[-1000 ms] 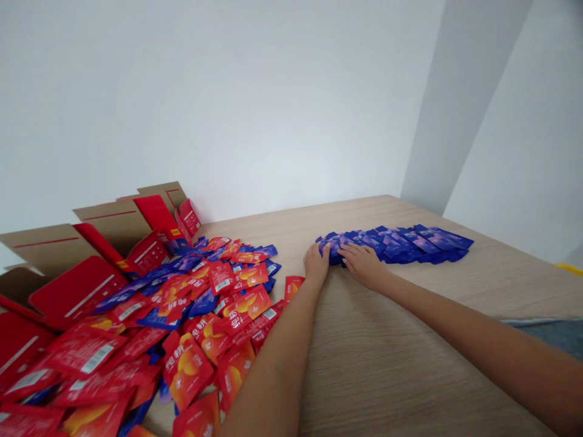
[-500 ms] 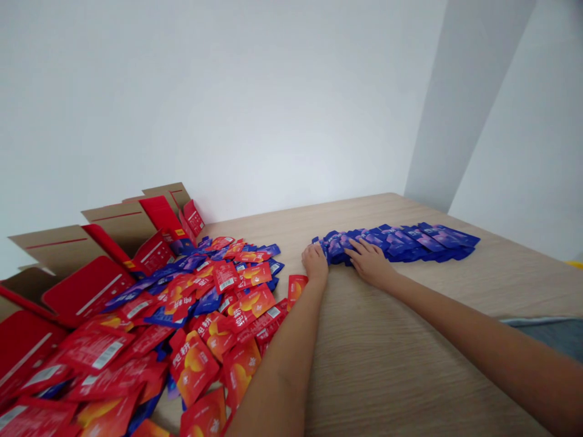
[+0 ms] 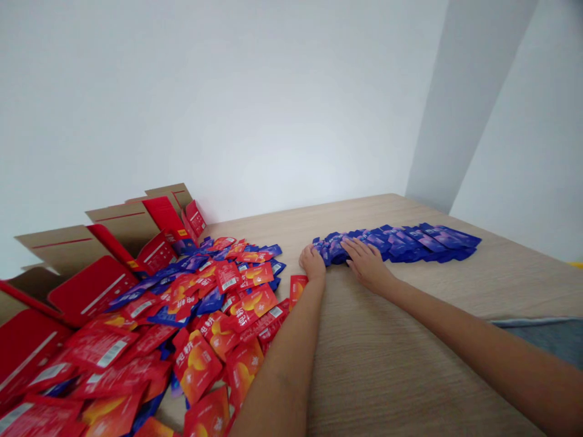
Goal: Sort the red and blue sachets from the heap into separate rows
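A row of overlapping blue sachets (image 3: 405, 241) with purple print lies across the table. At its left end my left hand (image 3: 312, 262) is closed around the edge of the endmost sachets, its fingertips partly hidden. My right hand (image 3: 368, 262) rests on top of the row's left part, fingers stretched out and spread over the sachets. Left of my hands spreads a loose heap of red sachets (image 3: 255, 306) with orange fruit pictures, mixed with blue ones. One red sachet (image 3: 298, 286) lies just beside my left wrist.
Open red cardboard boxes (image 3: 91, 288) with brown inner flaps stand in a line along the left, behind the heap. The wooden table (image 3: 387, 364) meets a white wall at the back. Grey cloth (image 3: 542, 337) shows at the lower right.
My right hand has slid slightly left along the row of blue sachets. My left hand has shifted a little left at its end. The camera view has moved slightly.
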Demonstrator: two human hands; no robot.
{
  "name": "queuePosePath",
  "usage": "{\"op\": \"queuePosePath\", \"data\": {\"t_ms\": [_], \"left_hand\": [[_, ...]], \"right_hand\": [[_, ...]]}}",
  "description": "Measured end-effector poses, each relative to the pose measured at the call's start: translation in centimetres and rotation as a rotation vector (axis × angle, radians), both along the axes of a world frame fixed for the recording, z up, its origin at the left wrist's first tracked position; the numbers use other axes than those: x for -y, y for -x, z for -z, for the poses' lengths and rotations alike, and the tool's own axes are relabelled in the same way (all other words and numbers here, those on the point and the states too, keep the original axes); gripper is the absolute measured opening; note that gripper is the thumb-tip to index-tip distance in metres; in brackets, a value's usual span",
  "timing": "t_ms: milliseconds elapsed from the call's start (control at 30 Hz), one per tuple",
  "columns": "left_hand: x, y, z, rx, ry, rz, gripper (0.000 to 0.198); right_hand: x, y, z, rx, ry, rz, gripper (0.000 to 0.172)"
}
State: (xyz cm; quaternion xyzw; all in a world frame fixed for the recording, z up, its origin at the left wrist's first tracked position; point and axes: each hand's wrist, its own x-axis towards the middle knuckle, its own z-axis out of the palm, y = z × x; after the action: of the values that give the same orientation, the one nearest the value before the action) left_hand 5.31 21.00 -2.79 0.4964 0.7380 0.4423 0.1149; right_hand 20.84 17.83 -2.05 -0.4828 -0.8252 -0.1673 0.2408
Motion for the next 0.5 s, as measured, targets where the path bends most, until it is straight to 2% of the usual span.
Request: {"op": "queuePosePath", "data": {"t_ms": [100, 333, 500], "left_hand": [[0.4, -0.1, -0.1, -0.014, 0.001, 0.041, 0.032], [0.7, 0.0, 0.1, -0.118, 0.033, 0.134, 0.05], [1.1, 0.0, -0.1, -0.183, 0.08, 0.113, 0.055]], "right_hand": [[0.5, -0.4, 0.1, 0.018, -0.019, -0.03, 0.045], [1.0, 0.1, 0.6, 0.05, 0.055, -0.068, 0.044], [3.2, 0.5, 0.3, 0.025, 0.047, -0.09, 0.044]]}}
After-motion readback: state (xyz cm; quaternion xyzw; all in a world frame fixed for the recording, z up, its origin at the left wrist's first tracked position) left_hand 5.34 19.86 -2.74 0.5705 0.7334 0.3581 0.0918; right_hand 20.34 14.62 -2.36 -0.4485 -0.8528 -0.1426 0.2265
